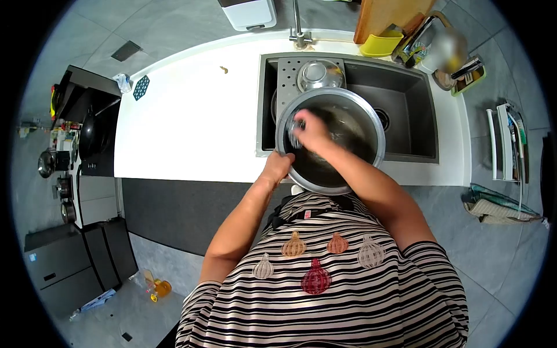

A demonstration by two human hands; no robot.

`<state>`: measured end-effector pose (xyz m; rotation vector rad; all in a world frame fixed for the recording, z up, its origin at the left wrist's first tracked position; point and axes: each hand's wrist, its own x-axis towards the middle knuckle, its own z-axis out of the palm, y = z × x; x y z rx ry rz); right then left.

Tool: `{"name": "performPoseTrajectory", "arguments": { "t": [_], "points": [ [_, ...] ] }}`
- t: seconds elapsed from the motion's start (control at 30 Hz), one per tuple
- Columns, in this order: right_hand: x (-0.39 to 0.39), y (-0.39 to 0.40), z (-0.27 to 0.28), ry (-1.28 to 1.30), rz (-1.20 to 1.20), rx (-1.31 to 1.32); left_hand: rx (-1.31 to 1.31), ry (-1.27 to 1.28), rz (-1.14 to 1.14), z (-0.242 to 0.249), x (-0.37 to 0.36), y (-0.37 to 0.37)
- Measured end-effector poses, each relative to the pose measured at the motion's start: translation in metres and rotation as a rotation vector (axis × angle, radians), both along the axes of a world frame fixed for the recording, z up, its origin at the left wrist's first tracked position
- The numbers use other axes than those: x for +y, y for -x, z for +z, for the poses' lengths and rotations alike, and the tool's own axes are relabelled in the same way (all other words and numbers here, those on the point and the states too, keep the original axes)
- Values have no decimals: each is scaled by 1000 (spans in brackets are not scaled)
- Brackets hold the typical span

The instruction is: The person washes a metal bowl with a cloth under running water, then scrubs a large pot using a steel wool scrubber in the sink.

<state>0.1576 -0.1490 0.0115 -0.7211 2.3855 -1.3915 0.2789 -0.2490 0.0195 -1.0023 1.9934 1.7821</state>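
A large round metal pot (pixel 364 106) sits tilted over the front of the sink, its opening toward me. My left hand (pixel 279 166) is closed on the pot's near left rim, thumb over the edge. Inside the pot, my right hand (pixel 312 131) is closed around a shiny grey wad that looks like a steel wool scrubber (pixel 295 137), against the left inner wall. Motion smears the right hand and the scrubber slightly. The pot's inside looks wet, with light glinting off it.
Behind the pot, a metal bowl (pixel 320 74) rests on the perforated drain board (pixel 286 72) over the grey sink (pixel 400 81). The faucet (pixel 299 35) stands at the back. A yellow holder (pixel 382 44) and a cutting board (pixel 380 17) are back right. White counter (pixel 185 127) extends left.
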Motion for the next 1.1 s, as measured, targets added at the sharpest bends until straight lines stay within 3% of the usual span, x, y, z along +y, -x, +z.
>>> {"name": "performPoseTrajectory", "arguments": {
  "t": [0.07,0.17,0.27,0.3,0.33,0.4,0.47,0.57,0.63,0.8,0.93,1.1],
  "points": [
    [-5,29,-20,50,-327,-69,-8,-4,65,6,6,0],
    [6,41,-48,-8,-348,-130,15,1,133,3,5,0],
    [8,5,-24,-105,-31,75,18,24,55,3,5,1],
    [4,-5,8,-204,92,-119,-10,-2,44,4,5,2],
    [1,-7,4,-185,64,-18,-38,-25,34,5,3,2],
    [-4,13,-13,-14,-145,46,-63,7,15,10,4,3],
    [5,38,-23,-20,-417,17,-53,-39,90,16,7,3],
    [19,48,-56,-20,-523,-151,-54,-122,115,10,9,1],
    [28,38,-47,-23,-411,-285,-20,-214,172,7,14,-4],
    [39,45,-24,111,-332,-222,-44,-344,300,35,29,-16],
    [51,36,12,-123,-186,59,43,-501,328,30,34,-21],
    [49,21,15,-372,-45,-145,34,-556,350,28,41,-30]
  ]
}}
